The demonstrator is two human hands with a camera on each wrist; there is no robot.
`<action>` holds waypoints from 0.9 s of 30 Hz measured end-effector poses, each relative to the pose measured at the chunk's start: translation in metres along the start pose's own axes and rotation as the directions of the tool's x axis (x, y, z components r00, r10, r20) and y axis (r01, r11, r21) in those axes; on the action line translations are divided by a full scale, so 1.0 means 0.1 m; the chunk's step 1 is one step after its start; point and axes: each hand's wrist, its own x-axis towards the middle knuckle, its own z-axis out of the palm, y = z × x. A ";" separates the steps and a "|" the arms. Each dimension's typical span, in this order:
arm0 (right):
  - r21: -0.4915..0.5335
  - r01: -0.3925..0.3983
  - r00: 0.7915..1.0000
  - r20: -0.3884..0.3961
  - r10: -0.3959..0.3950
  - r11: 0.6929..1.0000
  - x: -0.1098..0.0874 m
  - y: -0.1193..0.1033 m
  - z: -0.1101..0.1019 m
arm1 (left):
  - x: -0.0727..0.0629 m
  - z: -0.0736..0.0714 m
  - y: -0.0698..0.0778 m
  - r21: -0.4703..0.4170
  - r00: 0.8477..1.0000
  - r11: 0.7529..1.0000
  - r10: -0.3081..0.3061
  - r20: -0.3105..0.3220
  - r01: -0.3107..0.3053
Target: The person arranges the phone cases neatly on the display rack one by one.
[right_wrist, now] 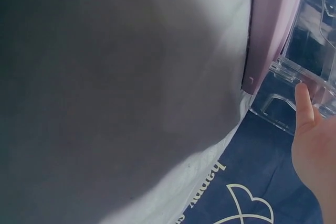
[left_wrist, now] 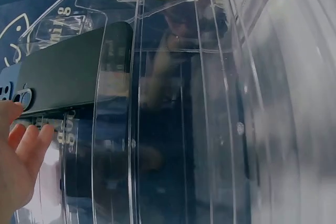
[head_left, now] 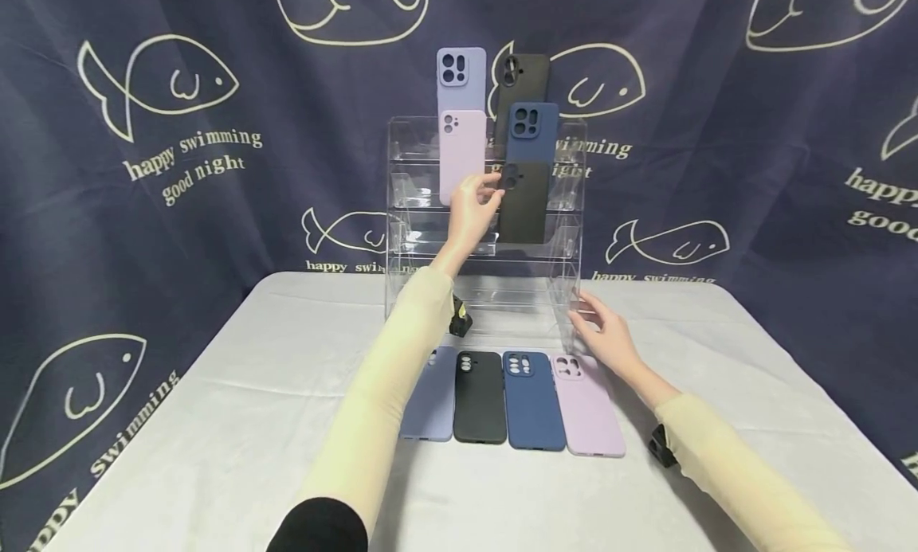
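A clear tiered display rack (head_left: 488,301) stands on the table. My left hand (head_left: 473,209) pinches a black phone case (head_left: 527,209) at its left edge, beside the camera cutout. In the left wrist view, the case (left_wrist: 71,72) sits with its bottom end behind a clear lip, and my other left fingers (left_wrist: 31,142) are off it. My right hand (head_left: 610,333) touches the rack's right side panel with extended fingers. In the right wrist view, one straight finger (right_wrist: 303,106) lies against the rack's clear edge.
Higher on the rack stand a lavender case (head_left: 462,86), a pink case (head_left: 461,142), a blue case (head_left: 538,134) and another black case (head_left: 531,74). In front, a row holds lavender (head_left: 430,409), black (head_left: 480,405), blue (head_left: 536,409) and pink (head_left: 591,413) cases.
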 end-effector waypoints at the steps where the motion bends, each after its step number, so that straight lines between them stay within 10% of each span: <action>1: -0.003 -0.003 1.000 -0.001 0.003 1.000 -0.01 -0.01 -0.01 | -0.02 -0.01 0.00 -0.005 1.000 1.000 0.006 0.006 -0.006; 12: -0.013 0.016 1.000 0.004 -0.016 1.000 -0.07 -0.39 -0.04 | -0.28 -0.27 -0.09 0.014 0.989 1.000 -0.020 0.143 0.019; 27: 0.047 -0.018 1.000 0.015 0.018 0.999 -0.01 -0.12 -0.01 | -0.83 -0.96 -0.36 0.106 0.980 0.993 -0.072 0.183 0.053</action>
